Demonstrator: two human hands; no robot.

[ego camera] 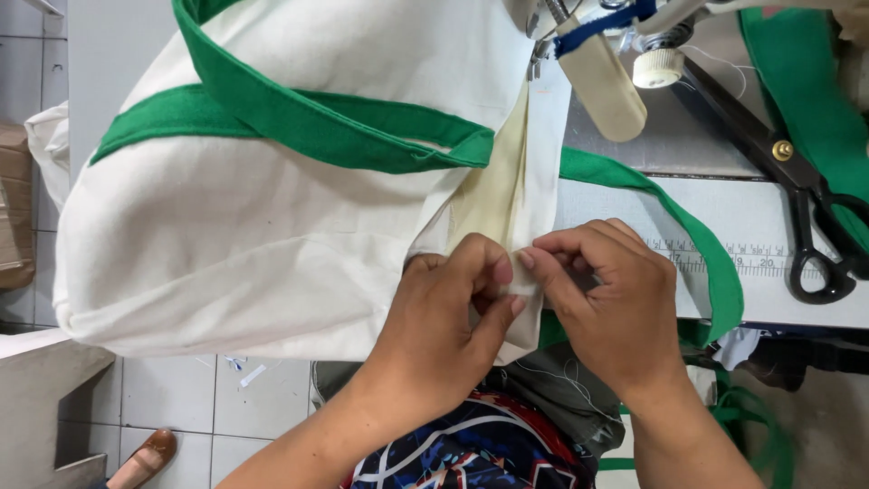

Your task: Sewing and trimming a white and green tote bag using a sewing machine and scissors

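A cream bag [244, 217] with a green strap [299, 122] hangs off the table [751, 213] edge at left. The left hand [448, 312] pinches the bag's white seam strip [543, 163] with closed fingers [496, 272]; the right hand [611, 303] pinches the same strip just beside it, fingertips nearly touching. Further right, black scissors [801, 195] lie on the table by a printed ruler [733, 258].

Scissors [806, 195] block table right; machine head [606, 54] crowds top; bare tabletop [625, 213] between passable.
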